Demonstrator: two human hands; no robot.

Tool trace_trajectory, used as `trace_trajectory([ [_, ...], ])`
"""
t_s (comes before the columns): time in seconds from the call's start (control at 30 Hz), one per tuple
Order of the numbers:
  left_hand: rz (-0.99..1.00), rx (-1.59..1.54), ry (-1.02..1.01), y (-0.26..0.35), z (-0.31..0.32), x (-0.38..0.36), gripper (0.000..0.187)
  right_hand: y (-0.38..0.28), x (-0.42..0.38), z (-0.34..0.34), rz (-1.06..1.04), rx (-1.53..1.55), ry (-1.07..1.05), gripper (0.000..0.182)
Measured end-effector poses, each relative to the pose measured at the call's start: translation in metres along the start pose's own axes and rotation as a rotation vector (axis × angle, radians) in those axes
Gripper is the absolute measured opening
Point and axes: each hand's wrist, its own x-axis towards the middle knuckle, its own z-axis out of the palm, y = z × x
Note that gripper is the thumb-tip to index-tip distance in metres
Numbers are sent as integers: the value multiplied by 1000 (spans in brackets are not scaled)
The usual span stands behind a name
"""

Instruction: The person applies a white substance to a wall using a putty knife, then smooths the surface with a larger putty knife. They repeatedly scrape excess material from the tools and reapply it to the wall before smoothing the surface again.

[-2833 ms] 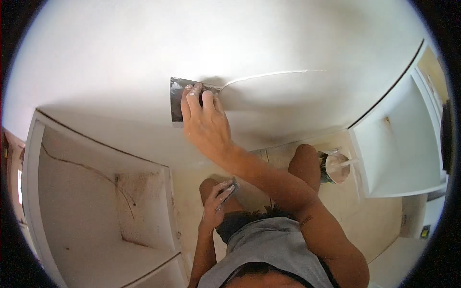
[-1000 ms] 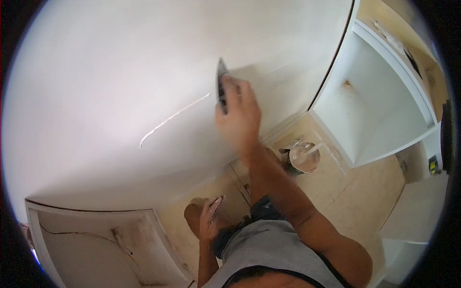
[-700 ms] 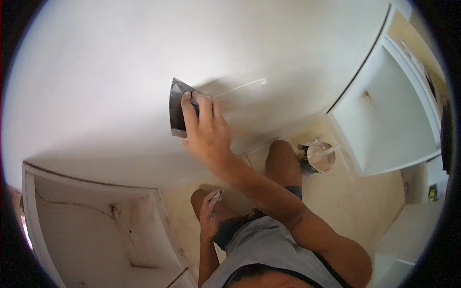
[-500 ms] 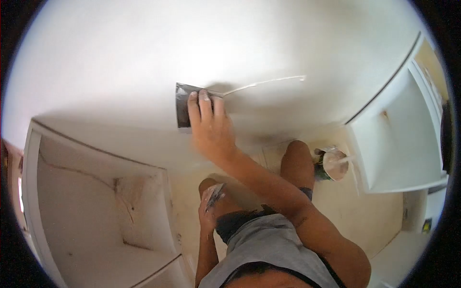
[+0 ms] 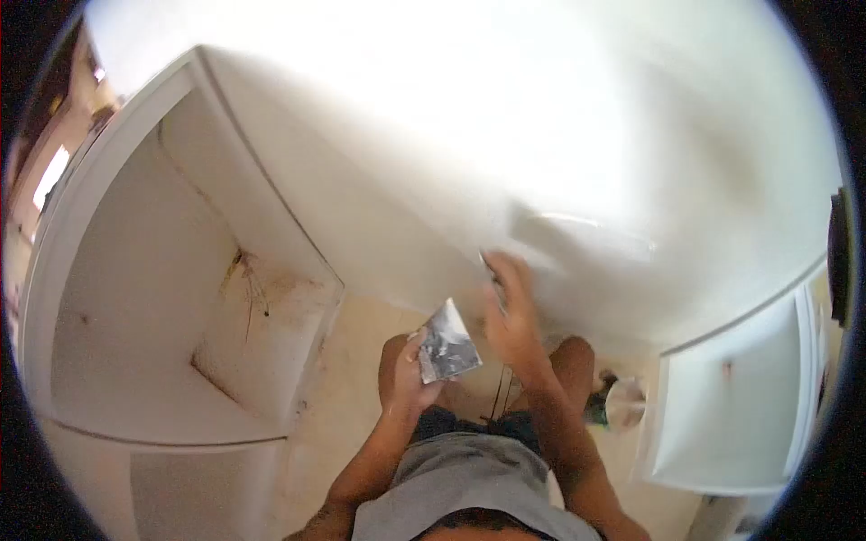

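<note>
My left hand (image 5: 417, 383) is closed on a flat putty knife (image 5: 451, 347), whose broad face carries smears of white filler. To its right, my right hand (image 5: 514, 311) is raised and blurred by motion. Its fingers are wrapped round a second putty knife (image 5: 491, 270), seen nearly edge-on and apart from the left one. Both hands are above my knees, in front of the white wall (image 5: 406, 153). A thin raised line of filler (image 5: 577, 220) shows on the wall in the shadow beyond my right hand.
A bucket (image 5: 625, 401) with pale contents stands on the floor beside my right knee. An open recess (image 5: 135, 298) with stained inner walls and thin wires is at the left. Another white recess (image 5: 731, 415) is at the right.
My right hand has come off the wall with its putty knife and moved down and right. My left hand has risen from my knee, its putty knife now face up. The view has turned left.
</note>
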Motion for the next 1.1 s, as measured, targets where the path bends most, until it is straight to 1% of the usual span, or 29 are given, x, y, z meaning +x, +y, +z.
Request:
trace_trajectory([
  [0.03,-100,-57,-79,-3,5,1,31,-8,-19,-16,-18,163,-19,35],
  [0.07,-75,-88,-18,0,19,-2,29,-3,-42,-15,-227,227,-41,38],
  [0.1,-42,-108,-16,-7,27,7,29,16,-57,-19,-408,310,-65,41],
  [0.13,-88,-99,-64,-9,29,12,31,35,-76,-4,-431,319,-88,41],
  [0.17,-143,-89,-112,-12,31,18,33,59,-96,17,-212,486,87,39],
  [0.2,-80,68,-32,-12,55,15,32,49,-92,23,24,643,268,38],
  [0.23,-78,63,-26,-5,63,8,32,40,-89,8,29,645,261,38],
  [0.27,-117,263,-143,2,68,2,32,-18,-55,-27,519,538,138,37],
  [0.3,-153,463,-267,8,68,3,33,-47,-34,-43,993,405,8,35],
  [0.33,-38,589,-328,-14,46,22,37,-39,-36,-46,985,411,9,35],
  [0.43,26,500,-323,-28,61,29,40,15,-76,-68,943,868,347,32],
  [0.47,164,663,-410,-24,74,26,45,35,-90,-77,916,1018,469,31],
  [0.5,153,673,-421,-25,82,34,45,55,-103,-84,878,1165,602,30],
  [0.53,476,838,-675,-30,91,43,45,67,-114,-90,831,1305,759,29],
  [0.57,793,968,-949,-40,102,50,48,73,-120,-95,823,1298,827,29],
  [0.6,721,959,-1015,-51,110,55,48,79,-126,-101,887,1327,665,28],
  [0.63,719,1136,-1154,-54,119,58,52,80,-129,-107,936,1361,516,27],
  [0.67,728,1303,-1315,-58,127,62,58,78,-130,-115,911,1367,638,27],
  [0.7,660,1281,-1411,-63,134,66,58,77,-125,-124,959,1437,540,27],
  [0.73,617,1430,-1355,-65,138,67,65,79,-126,-136,1009,1504,417,27],
  [0.77,593,1586,-1279,-65,140,69,72,84,-134,-149,996,1511,489,27],
  [0.8,567,1579,-1332,-62,137,72,72,88,-143,-160,965,1524,527,27],
  [0.83,609,1967,-1438,-58,132,78,73,95,-149,-172,935,1536,553,27],
  [0.87,671,2363,-1521,-60,127,80,74,103,-157,-191,885,1627,524,28],
  [0.9,679,2353,-1575,-69,116,80,74,103,-154,-204,844,1427,637,27],
  [0.97,420,2064,-1625,-87,90,74,72,110,-142,-236,750,1005,839,28],
  [1.0,409,2054,-1675,-89,88,61,72,111,-132,-254,707,781,909,29],
  [1.07,244,1778,-1348,-87,72,45,68,148,-117,-284,782,159,893,35],
  [1.1,239,1769,-1364,-89,64,46,68,156,-105,-298,667,83,903,39],
])
